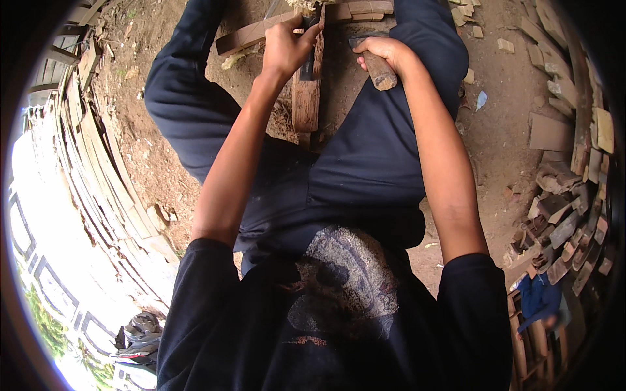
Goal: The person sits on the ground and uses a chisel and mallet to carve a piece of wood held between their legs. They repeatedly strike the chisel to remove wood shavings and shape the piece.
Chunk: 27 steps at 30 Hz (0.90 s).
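Note:
My left hand (287,49), top centre, is closed around a dark, flat, bar-like metal tool (308,65) that stands against an upright wooden post (305,107) between my legs. Pale frayed wood fibres (305,5) show at the top edge, just above that hand. My right hand (389,52) rests near my right thigh, fingers wrapped round a thick, worn wooden handle (381,75). A dark part sits by its far end, mostly hidden by the fingers, so the tool's kind is unclear. The two hands are apart.
Wooden beams (251,34) lie crosswise beyond the post. Long planks (98,169) line the left side, and stacked wood offcuts (567,221) crowd the right. Small wood blocks (505,45) are scattered on the dirt ground (489,156). Blue cloth (540,300) hangs at the lower right.

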Available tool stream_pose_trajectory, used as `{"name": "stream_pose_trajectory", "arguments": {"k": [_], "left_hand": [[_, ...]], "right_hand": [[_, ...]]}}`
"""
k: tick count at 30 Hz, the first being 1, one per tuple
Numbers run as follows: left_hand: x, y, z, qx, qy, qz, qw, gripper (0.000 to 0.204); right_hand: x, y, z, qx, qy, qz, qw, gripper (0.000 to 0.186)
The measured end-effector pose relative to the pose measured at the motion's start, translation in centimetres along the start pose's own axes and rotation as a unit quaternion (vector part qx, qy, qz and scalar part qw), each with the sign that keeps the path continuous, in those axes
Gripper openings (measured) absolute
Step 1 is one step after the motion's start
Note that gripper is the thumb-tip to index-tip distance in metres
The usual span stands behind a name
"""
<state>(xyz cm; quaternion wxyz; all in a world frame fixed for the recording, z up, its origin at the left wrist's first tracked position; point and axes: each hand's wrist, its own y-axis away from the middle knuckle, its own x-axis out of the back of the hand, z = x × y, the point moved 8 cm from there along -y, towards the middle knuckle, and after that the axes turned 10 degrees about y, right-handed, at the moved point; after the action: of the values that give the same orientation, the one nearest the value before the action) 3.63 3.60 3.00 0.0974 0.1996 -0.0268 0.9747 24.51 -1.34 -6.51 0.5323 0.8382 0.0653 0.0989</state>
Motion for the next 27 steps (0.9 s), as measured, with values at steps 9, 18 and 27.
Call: {"name": "stream_pose_trajectory", "arguments": {"k": [9,18,27], "left_hand": [[-0.7,-1.1,-0.2,0.026,0.037,0.005,0.999,0.03],[-1.8,-2.5,-1.7,0.009,0.062,-0.008,0.998,0.025],[-1.6,-2.8,-2.7,0.002,0.013,-0.014,1.0,0.035]], "right_hand": [[0.0,0.0,0.1,0.002,-0.004,0.01,1.0,0.017],[0.1,-0.9,0.1,0.017,-0.019,-0.006,1.0,0.024],[0.2,-1.8,0.3,0.001,-0.071,-0.055,0.996,0.03]]}}
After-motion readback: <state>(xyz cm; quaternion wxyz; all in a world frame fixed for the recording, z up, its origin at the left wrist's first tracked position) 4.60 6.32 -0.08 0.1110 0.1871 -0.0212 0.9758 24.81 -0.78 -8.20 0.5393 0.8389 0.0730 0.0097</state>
